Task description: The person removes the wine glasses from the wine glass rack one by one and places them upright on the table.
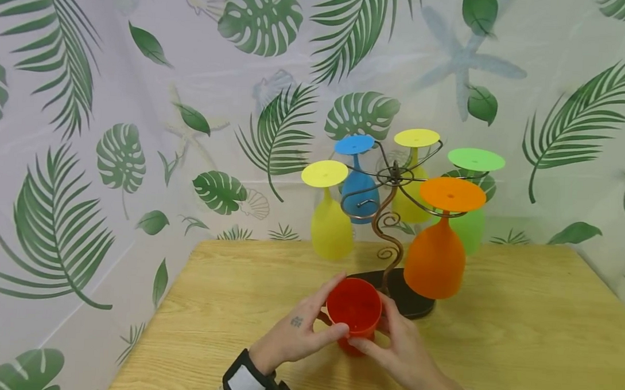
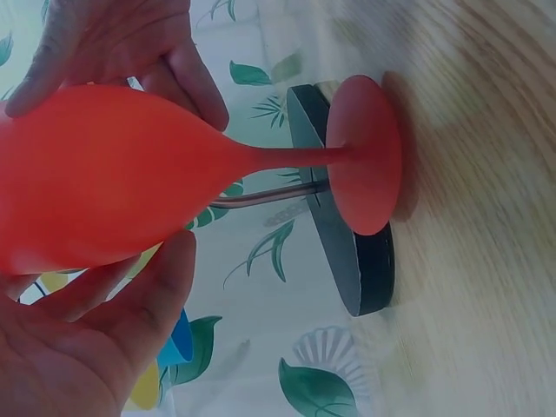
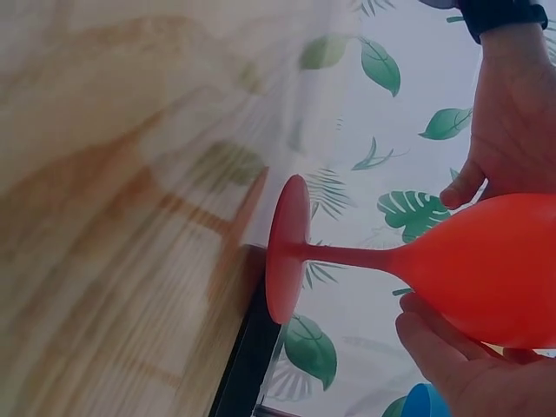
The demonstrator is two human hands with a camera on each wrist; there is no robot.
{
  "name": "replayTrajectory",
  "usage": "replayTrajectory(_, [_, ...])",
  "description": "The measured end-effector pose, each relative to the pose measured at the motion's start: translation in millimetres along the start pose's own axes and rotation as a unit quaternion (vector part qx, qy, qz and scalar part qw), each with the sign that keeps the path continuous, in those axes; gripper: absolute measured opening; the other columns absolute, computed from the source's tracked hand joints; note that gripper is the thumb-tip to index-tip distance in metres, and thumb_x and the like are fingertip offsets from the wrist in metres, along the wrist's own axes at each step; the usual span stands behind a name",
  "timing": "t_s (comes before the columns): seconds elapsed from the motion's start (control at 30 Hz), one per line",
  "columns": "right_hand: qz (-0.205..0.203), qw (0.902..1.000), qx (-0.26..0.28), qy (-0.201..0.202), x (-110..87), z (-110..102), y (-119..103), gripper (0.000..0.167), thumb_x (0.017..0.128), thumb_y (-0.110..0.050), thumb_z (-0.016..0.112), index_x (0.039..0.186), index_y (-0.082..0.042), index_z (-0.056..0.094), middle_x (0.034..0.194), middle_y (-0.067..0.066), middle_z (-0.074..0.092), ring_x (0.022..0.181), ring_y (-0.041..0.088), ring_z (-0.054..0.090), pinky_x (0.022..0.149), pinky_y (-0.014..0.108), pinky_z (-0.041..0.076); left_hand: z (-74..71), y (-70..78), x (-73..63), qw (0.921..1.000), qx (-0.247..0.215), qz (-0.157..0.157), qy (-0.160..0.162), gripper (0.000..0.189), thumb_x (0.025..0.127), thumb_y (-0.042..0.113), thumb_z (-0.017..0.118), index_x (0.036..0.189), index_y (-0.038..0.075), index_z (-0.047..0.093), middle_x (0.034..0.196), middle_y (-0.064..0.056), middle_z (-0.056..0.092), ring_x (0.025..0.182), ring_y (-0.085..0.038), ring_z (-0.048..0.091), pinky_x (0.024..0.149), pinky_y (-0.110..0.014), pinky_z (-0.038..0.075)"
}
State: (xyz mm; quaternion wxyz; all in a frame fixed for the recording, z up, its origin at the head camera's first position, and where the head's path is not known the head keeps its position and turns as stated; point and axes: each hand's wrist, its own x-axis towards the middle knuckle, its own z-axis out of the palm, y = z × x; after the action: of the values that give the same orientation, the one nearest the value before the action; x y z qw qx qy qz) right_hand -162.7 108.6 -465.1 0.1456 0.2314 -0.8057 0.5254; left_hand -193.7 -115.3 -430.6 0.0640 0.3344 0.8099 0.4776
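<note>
A red plastic wine glass (image 1: 354,308) stands upright at the table's front middle, bowl opening upward. My left hand (image 1: 300,327) holds the bowl from the left, thumb at the near side of the rim. From the right, my right hand (image 1: 402,347) holds the same bowl, fingers along its far side. In the left wrist view the glass's thin stem and round foot (image 2: 365,156) show, the foot right at the wooden surface. Just behind the glass is the black base (image 1: 407,296) of a metal glass rack (image 1: 388,235).
Several glasses hang upside down from the rack's wire loops: a yellow one (image 1: 332,230), a blue one (image 1: 359,194), another yellow one (image 1: 413,204), a green one (image 1: 471,229) and an orange one (image 1: 436,259). The wooden table (image 1: 226,295) meets a leaf-patterned backdrop (image 1: 155,98).
</note>
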Motion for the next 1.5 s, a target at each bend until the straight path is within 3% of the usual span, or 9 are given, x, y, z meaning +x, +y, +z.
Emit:
replayTrajectory(0.2, [0.046,0.9986,0.015,-0.023,-4.1,-1.4,-6.2,0.079,0.081,-0.027,0.088,0.143,-0.006,0.045,0.137,0.013,0.063,0.112,0.028,0.070,0.087,0.035,0.061,0.1,1.0,-2.1,0.9998,0.011,0.017,0.000,0.074,0.097,0.049,0.060,0.161,0.032,0.026,0.149,0.003,0.055,0.109,-0.008,0.060,0.085,-0.031,0.060])
replayTrajectory(0.43, [0.041,0.9985,0.016,-0.031,-7.4,0.7,-7.3,0.079,0.081,-0.030,0.087,0.144,-0.008,0.044,0.139,0.011,0.062,0.114,0.026,0.069,0.088,0.035,0.060,-0.5,1.0,-4.2,0.9994,0.021,0.029,0.002,0.074,0.095,0.050,0.062,0.159,0.029,0.031,0.147,0.002,0.057,0.109,-0.008,0.060,0.084,-0.030,0.060])
replayTrajectory(0.53, [0.071,0.9967,0.015,-0.038,-8.6,1.9,-8.4,0.081,0.080,-0.029,0.088,0.145,-0.009,0.043,0.139,0.010,0.061,0.115,0.027,0.069,0.089,0.035,0.060,0.6,0.2,-6.0,0.9993,0.019,0.033,-0.002,0.075,0.095,0.049,0.062,0.159,0.026,0.032,0.147,0.000,0.057,0.109,-0.008,0.061,0.084,-0.033,0.061])
replayTrajectory(0.67, [0.119,0.9914,0.017,-0.053,-8.9,3.2,-9.8,0.083,0.079,-0.028,0.089,0.146,-0.011,0.042,0.140,0.007,0.061,0.117,0.028,0.068,0.090,0.035,0.060,1.5,-0.9,-8.5,0.9996,0.010,0.025,-0.007,0.075,0.095,0.048,0.063,0.159,0.024,0.032,0.147,-0.001,0.057,0.109,-0.008,0.061,0.084,-0.035,0.062])
replayTrajectory(0.87, [0.116,0.9915,0.026,-0.052,-7.0,4.7,-9.5,0.083,0.080,-0.028,0.089,0.146,-0.011,0.042,0.139,0.007,0.061,0.114,0.025,0.070,0.091,0.034,0.060,1.0,-3.6,-7.2,0.9997,0.007,0.023,-0.004,0.075,0.096,0.051,0.060,0.160,0.027,0.029,0.146,-0.001,0.058,0.109,-0.008,0.061,0.083,-0.032,0.061])
replayTrajectory(1.1, [0.164,0.9836,0.053,-0.054,-5.4,6.6,-11.1,0.077,0.082,-0.032,0.086,0.144,-0.012,0.045,0.138,0.007,0.062,0.113,0.023,0.070,0.092,0.034,0.060,0.8,-7.3,-6.4,0.9999,0.001,0.016,-0.006,0.073,0.098,0.047,0.059,0.160,0.025,0.028,0.143,-0.001,0.059,0.110,-0.009,0.062,0.082,-0.028,0.060])
replayTrajectory(1.5, [0.134,0.9893,0.035,-0.047,0.4,6.2,-5.2,0.070,0.085,-0.035,0.083,0.140,-0.013,0.047,0.130,0.006,0.067,0.109,0.018,0.071,0.090,0.035,0.060,-3.1,-14.1,1.5,0.9997,-0.015,-0.016,-0.004,0.071,0.099,0.053,0.054,0.160,0.036,0.024,0.139,0.006,0.062,0.107,-0.010,0.060,0.083,-0.031,0.059])
